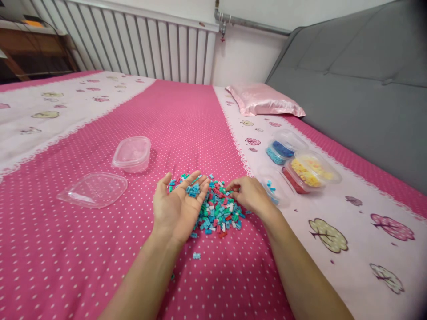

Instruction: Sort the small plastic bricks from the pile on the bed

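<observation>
My left hand (178,206) is palm up, its fingers slightly cupped under several small blue toy bricks (193,190). Beneath and to the right of it lies a loose pile of mixed toy bricks (216,213) in blue, green, red and white. At the pile's right edge, my right hand (248,193) has its thumb and fingers pinched together; whatever is between the tips is too small to make out. A single light blue brick (196,256) lies apart, nearer to me. Just right of my right hand is a clear container (282,191) with a few blue bricks in it.
On the left are a clear plastic tub (131,155) and a loose clear lid (95,190). Lidded tubs of yellow bricks (305,173), red bricks (295,181) and blue bricks (280,151) stand on the right. A pink pillow (263,98) lies farther back by the grey headboard (353,75).
</observation>
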### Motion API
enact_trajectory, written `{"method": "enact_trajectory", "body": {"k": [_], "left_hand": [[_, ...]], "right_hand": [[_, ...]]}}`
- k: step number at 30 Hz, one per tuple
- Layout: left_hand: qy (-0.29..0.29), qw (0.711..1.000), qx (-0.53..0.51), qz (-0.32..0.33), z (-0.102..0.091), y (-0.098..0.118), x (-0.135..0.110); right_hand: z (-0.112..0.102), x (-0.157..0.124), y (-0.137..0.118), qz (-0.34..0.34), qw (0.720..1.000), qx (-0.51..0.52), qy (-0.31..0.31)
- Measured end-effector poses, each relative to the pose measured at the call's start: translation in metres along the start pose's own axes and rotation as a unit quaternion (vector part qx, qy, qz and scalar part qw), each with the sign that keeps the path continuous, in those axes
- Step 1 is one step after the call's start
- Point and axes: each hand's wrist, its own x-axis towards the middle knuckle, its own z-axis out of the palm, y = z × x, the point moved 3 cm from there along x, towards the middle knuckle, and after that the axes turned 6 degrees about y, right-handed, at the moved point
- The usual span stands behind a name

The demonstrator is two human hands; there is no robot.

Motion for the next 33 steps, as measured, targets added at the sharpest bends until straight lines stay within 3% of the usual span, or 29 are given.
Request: {"method": "enact_trajectory", "body": {"k": [9, 16, 21, 26, 33], "left_hand": [[0.011, 1.0, -0.007, -0.003, 0.0, 0.0, 0.001], [0.012, 1.0, -0.011, -0.006, 0.0, 0.0, 0.001], [-0.003, 1.0, 0.001, -0.008, 0.0, -0.003, 0.0], [-0.036, 0.998, 0.014, -0.052, 0.002, -0.01, -0.002], [-0.091, 0.99, 0.006, -0.107, 0.005, -0.018, -0.007]], "right_hand": [[0.0, -0.001, -0.001, -0.002, 1.0, -0.013, -0.018], [-0.009, 0.0, -0.001, -0.012, 0.994, 0.072, 0.08], [-0.016, -0.002, -0.012, -0.067, 0.965, 0.217, 0.131], [-0.023, -0.009, -0.025, -0.129, 0.932, 0.315, 0.127], [-0.026, -0.016, -0.036, -0.151, 0.931, 0.322, 0.086]]}}
